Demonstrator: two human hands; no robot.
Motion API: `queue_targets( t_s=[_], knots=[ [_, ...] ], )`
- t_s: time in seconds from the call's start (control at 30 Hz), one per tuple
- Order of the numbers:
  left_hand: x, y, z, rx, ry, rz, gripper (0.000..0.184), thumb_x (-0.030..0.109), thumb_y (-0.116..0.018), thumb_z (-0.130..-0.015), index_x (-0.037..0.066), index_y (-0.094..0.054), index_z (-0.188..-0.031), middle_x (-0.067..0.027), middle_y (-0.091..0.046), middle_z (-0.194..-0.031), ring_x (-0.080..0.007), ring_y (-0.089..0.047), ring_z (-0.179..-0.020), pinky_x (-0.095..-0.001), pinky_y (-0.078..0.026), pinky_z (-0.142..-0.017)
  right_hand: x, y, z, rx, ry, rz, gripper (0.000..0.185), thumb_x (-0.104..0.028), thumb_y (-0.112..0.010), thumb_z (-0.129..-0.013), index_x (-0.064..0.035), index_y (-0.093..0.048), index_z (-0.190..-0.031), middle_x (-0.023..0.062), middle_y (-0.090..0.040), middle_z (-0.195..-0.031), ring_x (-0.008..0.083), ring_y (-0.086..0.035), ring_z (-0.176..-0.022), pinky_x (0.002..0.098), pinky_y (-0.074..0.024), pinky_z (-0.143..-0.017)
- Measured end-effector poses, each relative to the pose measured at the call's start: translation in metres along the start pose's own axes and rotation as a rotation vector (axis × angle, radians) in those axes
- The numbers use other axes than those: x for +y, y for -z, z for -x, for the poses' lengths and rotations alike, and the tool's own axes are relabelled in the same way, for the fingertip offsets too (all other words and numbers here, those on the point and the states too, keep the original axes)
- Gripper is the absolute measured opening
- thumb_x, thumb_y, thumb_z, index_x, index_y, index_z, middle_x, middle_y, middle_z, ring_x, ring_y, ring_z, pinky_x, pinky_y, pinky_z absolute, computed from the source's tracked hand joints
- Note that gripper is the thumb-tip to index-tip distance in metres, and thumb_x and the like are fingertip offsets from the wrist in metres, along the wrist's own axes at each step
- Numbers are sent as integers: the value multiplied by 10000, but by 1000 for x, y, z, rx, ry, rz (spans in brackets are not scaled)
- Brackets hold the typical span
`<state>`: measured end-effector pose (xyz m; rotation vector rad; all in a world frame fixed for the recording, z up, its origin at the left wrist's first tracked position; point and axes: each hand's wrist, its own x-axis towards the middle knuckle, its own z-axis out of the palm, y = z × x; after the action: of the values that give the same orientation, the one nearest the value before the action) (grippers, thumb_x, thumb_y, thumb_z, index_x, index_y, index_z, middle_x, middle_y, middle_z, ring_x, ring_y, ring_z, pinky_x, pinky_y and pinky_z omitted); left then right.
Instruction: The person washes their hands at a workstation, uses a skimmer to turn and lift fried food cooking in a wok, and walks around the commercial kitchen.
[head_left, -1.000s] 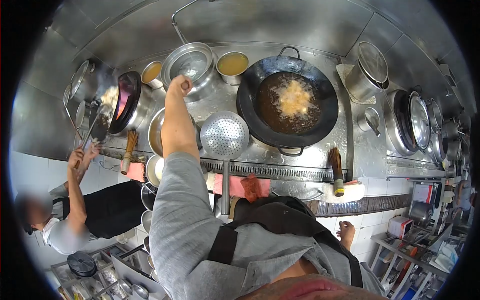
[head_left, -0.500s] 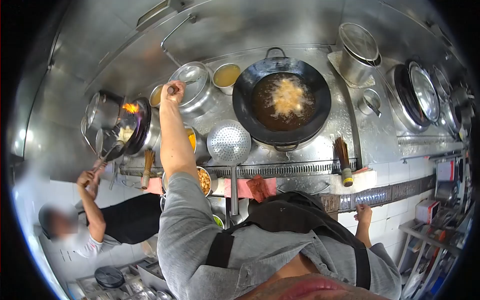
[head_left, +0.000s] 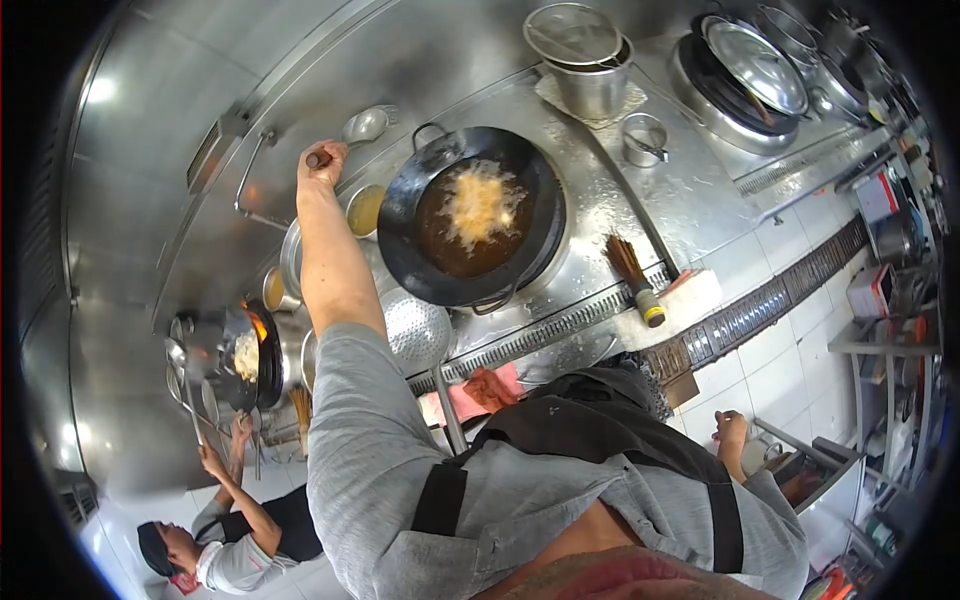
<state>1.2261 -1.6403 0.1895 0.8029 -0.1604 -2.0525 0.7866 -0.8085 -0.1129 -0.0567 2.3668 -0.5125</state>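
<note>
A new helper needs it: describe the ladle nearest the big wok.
Find the big black wok of bubbling oil. Up-left of it in view, the wearer's left hand holds the ladle. Unlike the larger, perforated strainer below, it is hand-held.

the wet steel worktop (head_left: 690, 185) carries a black wok (head_left: 548, 200); farther back on the right, a strainer-topped pot (head_left: 587, 95) on a cloth (head_left: 550, 95), a small metal cup (head_left: 635, 155) near that; at the near edge, a bristle brush (head_left: 640, 287).
</note>
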Motion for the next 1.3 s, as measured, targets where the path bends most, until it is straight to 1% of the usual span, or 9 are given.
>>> queue_targets(
  t_s=[0.23,0.37,0.5,0.63,0.77,0.93,1.0,1.2,1.3],
  knots=[
    [-84,-53,-27,45,30,-430,112,-24,-451,-766,-35,-341,-744,-116,-412,-680,-167,-436,-484,-204,-430,-392,13,20,1,57,-15,-117,250,-181,-621,-777,51,-601,-870,95,-557,-560,171,-567,-401,281,-436,-341],
    [-98,-54,-10,307,-222,-1195,99,7,-511,-718,-13,-460,-635,-85,-468,-534,-181,-479,-420,-258,-408,-375,5,26,-9,49,-17,-113,257,-191,-608,-788,49,-603,-881,98,-565,-579,167,-568,-406,280,-445,-347],
    [-61,-5,2,560,-278,-1731,129,58,-566,-656,-16,-572,-551,-121,-544,-510,-214,-542,-436,-347,-409,-413,-7,26,-19,12,-13,-47,275,-208,-599,-795,46,-601,-901,104,-571,-599,168,-572,-413,281,-458,-359],
    [-44,50,66,661,-381,-1765,129,64,-562,-657,-24,-569,-563,-142,-530,-501,-245,-506,-403,-366,-392,-387,-27,15,-27,-34,25,-55,289,-214,-594,-797,49,-599,-917,116,-581,-614,176,-583,-425,280,-464,-366],
    [-15,113,128,932,-359,-2253,292,226,-617,-605,-31,-659,-738,-189,-651,-773,-305,-645,-788,-367,-492,-709,-57,6,-34,-79,144,48,289,-206,-592,-798,58,-595,-917,129,-590,-627,193,-600,-443,288,-467,-362],
    [10,161,174,1030,-132,-2228,322,209,-532,-627,-19,-660,-813,-233,-616,-918,-324,-602,-929,-369,-476,-782,-96,-3,-33,-100,246,68,296,-209,-595,-805,55,-587,-939,126,-584,-636,201,-596,-436,293,-474,-347],
    [17,180,177,1120,-275,-2157,281,192,-525,-630,-23,-661,-748,-236,-622,-851,-309,-619,-888,-370,-480,-760,-112,-8,-29,-101,277,66,296,-207,-596,-806,53,-585,-947,125,-583,-642,200,-595,-436,292,-473,-344],
    [60,269,130,908,-101,-2204,236,171,-553,-624,-38,-634,-698,-189,-623,-666,-276,-632,-650,-358,-479,-600,-124,-16,7,-86,302,84,283,-192,-592,-811,50,-589,-958,122,-595,-661,175,-595,-441,265,-442,-327],
    [61,282,116,581,-158,-847,109,7,-515,-649,8,-498,-542,-97,-469,-483,-211,-469,-420,-353,-442,-418,-115,-18,25,-65,272,108,300,-198,-601,-802,58,-591,-959,141,-616,-699,182,-593,-438,269,-449,-336]
  ],
)
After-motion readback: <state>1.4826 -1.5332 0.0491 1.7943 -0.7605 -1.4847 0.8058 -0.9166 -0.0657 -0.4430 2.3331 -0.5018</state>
